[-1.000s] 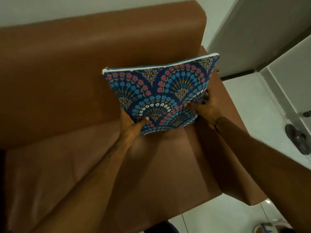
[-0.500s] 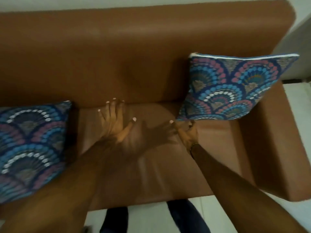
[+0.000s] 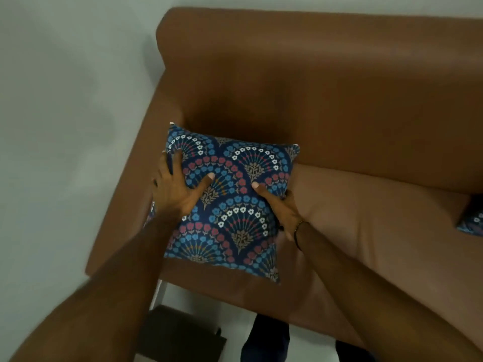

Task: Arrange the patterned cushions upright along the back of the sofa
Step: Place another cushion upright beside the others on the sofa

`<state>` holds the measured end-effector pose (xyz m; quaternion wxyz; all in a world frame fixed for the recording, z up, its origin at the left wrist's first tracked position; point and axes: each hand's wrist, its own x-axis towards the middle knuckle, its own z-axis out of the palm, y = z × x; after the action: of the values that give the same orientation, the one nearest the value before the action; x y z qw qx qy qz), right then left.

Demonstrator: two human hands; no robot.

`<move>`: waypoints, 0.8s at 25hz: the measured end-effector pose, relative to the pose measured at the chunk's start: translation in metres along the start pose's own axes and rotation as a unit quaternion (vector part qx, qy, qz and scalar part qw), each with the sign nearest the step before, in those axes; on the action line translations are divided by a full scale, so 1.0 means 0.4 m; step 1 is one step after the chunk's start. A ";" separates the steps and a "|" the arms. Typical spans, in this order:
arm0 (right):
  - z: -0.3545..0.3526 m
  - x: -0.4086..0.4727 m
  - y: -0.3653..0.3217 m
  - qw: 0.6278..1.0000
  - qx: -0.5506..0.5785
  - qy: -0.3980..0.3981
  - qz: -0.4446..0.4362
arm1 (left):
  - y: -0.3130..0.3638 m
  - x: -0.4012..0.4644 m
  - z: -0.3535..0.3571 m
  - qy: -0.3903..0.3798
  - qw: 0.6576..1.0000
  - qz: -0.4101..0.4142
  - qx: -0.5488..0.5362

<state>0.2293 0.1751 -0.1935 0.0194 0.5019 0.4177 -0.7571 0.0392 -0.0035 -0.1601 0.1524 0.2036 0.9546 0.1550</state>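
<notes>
A blue cushion with a fan pattern of red, blue and white flowers [image 3: 230, 205] lies tilted on the left end of the brown sofa [image 3: 339, 105], its top edge near the backrest and left armrest. My left hand [image 3: 177, 189] grips its left edge, thumb pressed on the front. Gripping the cushion's right edge is my right hand [image 3: 282, 207], its thumb also on the front. A corner of a second patterned cushion [image 3: 471, 223] shows at the right edge of the frame, on the seat.
A pale wall is to the left of the sofa's armrest [image 3: 125, 205]. A dark brown box-like object [image 3: 180, 335] sits on the pale floor by the sofa's front left corner. My dark trouser legs [image 3: 266, 340] stand at the seat's front edge.
The view has swung from the right end of the sofa to its left end. Both hands, empty half a second ago, now hold the left cushion by its sides.
</notes>
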 end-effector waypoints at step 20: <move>-0.899 -0.118 -0.190 0.948 -0.020 0.244 -0.204 | 0.749 -0.115 0.372 -0.113 0.900 0.096 -0.410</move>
<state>0.4858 0.4406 -0.1631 -0.2279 0.5746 0.5187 -0.5907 0.2343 0.2714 -0.1771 0.3133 0.2299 0.7590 0.5224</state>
